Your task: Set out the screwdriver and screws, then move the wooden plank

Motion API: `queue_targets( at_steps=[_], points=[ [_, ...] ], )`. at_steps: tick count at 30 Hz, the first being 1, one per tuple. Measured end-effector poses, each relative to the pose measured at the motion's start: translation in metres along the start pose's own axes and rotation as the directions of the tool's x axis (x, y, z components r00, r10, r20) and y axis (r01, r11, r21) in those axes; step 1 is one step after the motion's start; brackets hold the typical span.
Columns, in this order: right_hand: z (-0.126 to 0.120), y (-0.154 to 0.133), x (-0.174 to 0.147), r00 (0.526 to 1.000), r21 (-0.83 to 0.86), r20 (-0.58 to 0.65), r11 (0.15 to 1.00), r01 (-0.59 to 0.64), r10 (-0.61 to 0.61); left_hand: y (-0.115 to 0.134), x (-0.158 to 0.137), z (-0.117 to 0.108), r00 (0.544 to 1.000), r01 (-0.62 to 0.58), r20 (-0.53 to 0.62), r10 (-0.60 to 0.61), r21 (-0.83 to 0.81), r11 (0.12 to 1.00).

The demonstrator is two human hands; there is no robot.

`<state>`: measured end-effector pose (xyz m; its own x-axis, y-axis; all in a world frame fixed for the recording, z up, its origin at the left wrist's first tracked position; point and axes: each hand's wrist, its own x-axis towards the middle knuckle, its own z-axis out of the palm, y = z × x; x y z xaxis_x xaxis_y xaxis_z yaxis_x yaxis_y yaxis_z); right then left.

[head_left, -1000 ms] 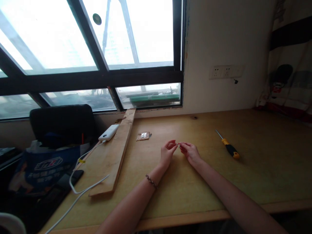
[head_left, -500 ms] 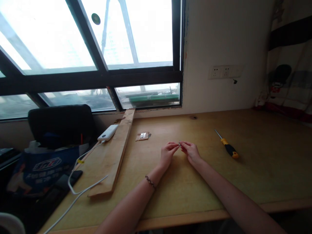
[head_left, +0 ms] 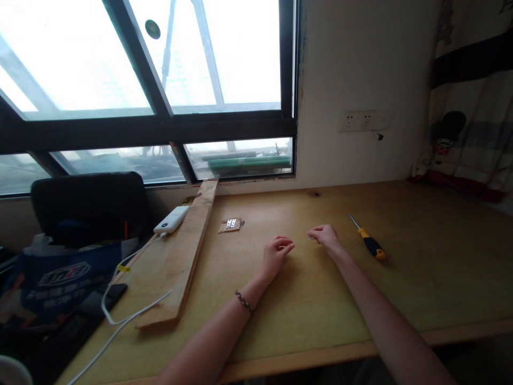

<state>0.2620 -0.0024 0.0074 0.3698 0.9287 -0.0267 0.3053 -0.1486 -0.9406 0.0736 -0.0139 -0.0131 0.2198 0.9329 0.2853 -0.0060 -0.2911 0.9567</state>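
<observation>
Both my hands rest on the wooden desk (head_left: 304, 310), a short gap between them. My right hand (head_left: 327, 238) pinches a small metal piece (head_left: 310, 237) at its fingertips; the piece is too small to identify. My left hand (head_left: 276, 252) lies to its left with the fingers curled in toward the thumb, and nothing shows in them. A braided bracelet (head_left: 243, 300) sits on my left wrist. A screwdriver (head_left: 371, 246) with a yellow and black handle lies just right of my right hand.
A small card with metal hinges (head_left: 230, 225) lies beyond my left hand. A long wooden plank (head_left: 180, 262) runs along the desk's left side, carrying a white power bank (head_left: 171, 220) and cable (head_left: 120, 315). A black chair (head_left: 88, 203) and blue bag (head_left: 52, 278) stand at left.
My hands were joined at the fingertips on the small metal piece; now they have come apart, the right hand moving right with the piece. The view shifted slightly.
</observation>
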Motion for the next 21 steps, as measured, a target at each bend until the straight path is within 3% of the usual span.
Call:
queue_targets(
  at_steps=[1,3,6,11,16,21],
  points=[
    [-0.013,0.003,0.007,0.997,-0.206,-0.074,0.979,0.003,-0.019,-0.001,0.000,0.000,1.000,0.002,-0.001,-0.002,0.005,1.000],
    [-0.035,0.009,0.019,0.988,-0.514,-0.155,0.854,-0.075,-0.007,-0.001,0.000,0.000,1.000,0.006,-0.007,-0.006,0.014,1.000],
    [-0.057,0.016,0.026,0.972,-0.700,-0.227,0.683,-0.210,0.066,-0.001,0.000,0.000,1.000,0.014,-0.028,-0.014,0.012,1.000],
    [-0.063,0.018,0.024,0.960,-0.741,-0.262,0.616,-0.266,0.100,0.000,0.000,-0.001,0.999,0.002,-0.041,0.000,0.049,0.999],
    [-0.066,0.022,0.027,0.961,-0.735,-0.252,0.622,-0.269,0.117,-0.003,0.000,-0.002,0.999,-0.009,-0.044,0.013,0.090,0.996],
    [-0.069,0.030,0.029,0.966,-0.725,-0.254,0.651,-0.224,0.050,-0.004,0.000,-0.002,0.998,-0.004,-0.064,0.010,0.089,0.996]
  ],
)
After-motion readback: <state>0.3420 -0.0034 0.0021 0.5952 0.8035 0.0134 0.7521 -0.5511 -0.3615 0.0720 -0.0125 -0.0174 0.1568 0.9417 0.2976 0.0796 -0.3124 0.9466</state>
